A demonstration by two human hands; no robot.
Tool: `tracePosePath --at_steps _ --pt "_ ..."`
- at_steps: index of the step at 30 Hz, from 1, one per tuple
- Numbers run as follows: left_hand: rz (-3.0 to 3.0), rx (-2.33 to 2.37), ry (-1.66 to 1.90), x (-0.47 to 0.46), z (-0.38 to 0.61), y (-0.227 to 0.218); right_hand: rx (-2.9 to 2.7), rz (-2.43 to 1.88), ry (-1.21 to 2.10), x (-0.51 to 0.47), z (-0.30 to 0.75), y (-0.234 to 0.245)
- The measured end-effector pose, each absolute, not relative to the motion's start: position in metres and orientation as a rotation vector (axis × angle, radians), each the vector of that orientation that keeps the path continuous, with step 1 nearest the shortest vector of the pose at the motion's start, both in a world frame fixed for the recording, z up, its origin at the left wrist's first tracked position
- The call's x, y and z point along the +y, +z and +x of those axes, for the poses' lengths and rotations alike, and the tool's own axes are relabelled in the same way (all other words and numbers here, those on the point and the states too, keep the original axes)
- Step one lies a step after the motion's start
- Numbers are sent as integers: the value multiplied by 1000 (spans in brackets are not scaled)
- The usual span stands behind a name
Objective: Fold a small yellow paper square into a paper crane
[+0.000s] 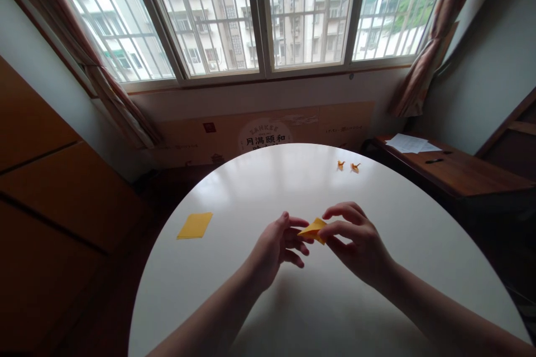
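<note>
A partly folded piece of yellow origami paper (312, 230) is held above the middle of the round white table (377, 312). My right hand (358, 240) pinches its right side between thumb and fingers. My left hand (278, 248) is beside the paper's left point, with its fingers spread and some of them behind the paper. Whether the left fingertips touch it is hard to tell. Flat on the table's left side lies a square yellow sheet, or a small stack of them (195, 225).
Two small folded paper birds (340, 165) stand near the table's far edge. Beyond the table, a wooden bench (469, 170) on the right bears white papers (412, 144) and a dark slim object. A barred window and tied curtains (422, 75) lie ahead.
</note>
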State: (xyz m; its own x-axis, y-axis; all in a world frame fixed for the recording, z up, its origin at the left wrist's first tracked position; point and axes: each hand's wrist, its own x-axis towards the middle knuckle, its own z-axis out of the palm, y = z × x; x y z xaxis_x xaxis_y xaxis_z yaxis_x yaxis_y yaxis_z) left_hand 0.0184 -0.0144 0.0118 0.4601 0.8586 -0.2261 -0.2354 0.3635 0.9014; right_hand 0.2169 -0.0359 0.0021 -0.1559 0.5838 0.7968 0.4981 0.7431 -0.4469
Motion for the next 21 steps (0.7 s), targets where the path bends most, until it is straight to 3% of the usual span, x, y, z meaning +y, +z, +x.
tracePosePath --at_steps 5,21 --pt "1004 813 847 -17 17 21 -1841 -813 -72 -42 214 7" --pt "1265 918 932 -16 17 22 -1902 -744 -41 -43 213 4"
